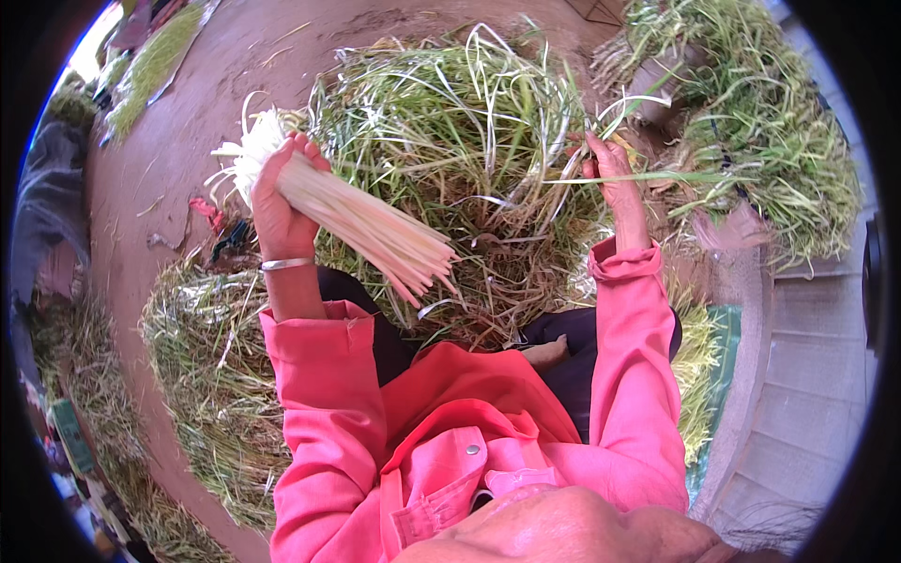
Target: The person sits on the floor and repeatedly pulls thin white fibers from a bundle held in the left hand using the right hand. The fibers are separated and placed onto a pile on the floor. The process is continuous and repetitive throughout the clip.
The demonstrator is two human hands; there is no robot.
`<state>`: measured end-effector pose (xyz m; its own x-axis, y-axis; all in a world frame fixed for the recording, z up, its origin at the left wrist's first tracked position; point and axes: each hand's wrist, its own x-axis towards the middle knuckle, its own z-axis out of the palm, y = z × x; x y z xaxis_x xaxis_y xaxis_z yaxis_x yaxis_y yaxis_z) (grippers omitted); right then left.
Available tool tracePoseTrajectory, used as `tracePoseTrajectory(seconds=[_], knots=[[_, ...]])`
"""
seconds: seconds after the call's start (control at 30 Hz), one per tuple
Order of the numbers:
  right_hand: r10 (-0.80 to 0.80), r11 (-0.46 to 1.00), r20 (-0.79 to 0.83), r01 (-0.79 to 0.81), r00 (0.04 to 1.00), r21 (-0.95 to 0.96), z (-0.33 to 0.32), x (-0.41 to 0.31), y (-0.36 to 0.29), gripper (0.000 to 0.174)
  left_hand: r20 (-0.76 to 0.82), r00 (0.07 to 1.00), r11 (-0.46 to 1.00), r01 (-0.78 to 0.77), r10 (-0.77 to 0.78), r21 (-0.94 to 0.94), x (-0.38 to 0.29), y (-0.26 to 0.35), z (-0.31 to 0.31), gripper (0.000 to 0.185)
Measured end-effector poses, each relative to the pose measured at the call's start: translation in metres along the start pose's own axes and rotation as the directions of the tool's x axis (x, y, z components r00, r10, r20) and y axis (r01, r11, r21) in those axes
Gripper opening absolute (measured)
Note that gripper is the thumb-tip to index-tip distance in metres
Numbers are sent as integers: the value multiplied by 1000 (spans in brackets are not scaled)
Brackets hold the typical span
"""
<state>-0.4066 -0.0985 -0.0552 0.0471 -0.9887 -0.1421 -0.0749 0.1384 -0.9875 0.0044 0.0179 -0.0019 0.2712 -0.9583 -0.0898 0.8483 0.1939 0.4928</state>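
Note:
My left hand is closed around a thick bundle of pale leafless stalks, whose whitish ends fan out at the upper left while the pinkish ends point down to the right. On that wrist is a silver bangle. Farther right, my right hand pinches some long green and whitish leaf blades between thumb and fingers, at the right edge of a large heap of loose leafy stalks. The heap lies before my crossed legs, between the two hands.
Another pile of cut stalks lies at my left. At the upper right is a large heap of green stalks. Yellowish stalks lie on a green sheet at my right. Red scraps rest on the earthen floor.

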Motion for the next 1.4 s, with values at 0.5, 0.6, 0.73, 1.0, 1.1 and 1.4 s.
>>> tracePoseTrajectory(seconds=[0.5,0.6,0.73,1.0,1.1,1.4], knots=[[139,986,-571,-62,809,152,-100,-7,89,14,-57,982,964,189,-182,186,6,-36,11,20],[-102,980,-211,135,972,146,-41,-1,62,13,-62,977,946,211,-202,247,9,-47,14,22],[-144,989,-44,145,989,22,49,16,55,16,-76,961,917,276,-265,289,8,-63,19,22],[-10,839,70,46,998,-542,104,-4,146,27,-133,949,884,315,-287,345,2,-74,23,22],[123,912,132,-59,984,-407,90,-11,141,27,-104,949,881,316,-299,351,3,-73,23,21],[126,919,-108,-157,986,-363,102,-22,154,32,-97,945,886,328,-314,327,1,-76,22,21]])
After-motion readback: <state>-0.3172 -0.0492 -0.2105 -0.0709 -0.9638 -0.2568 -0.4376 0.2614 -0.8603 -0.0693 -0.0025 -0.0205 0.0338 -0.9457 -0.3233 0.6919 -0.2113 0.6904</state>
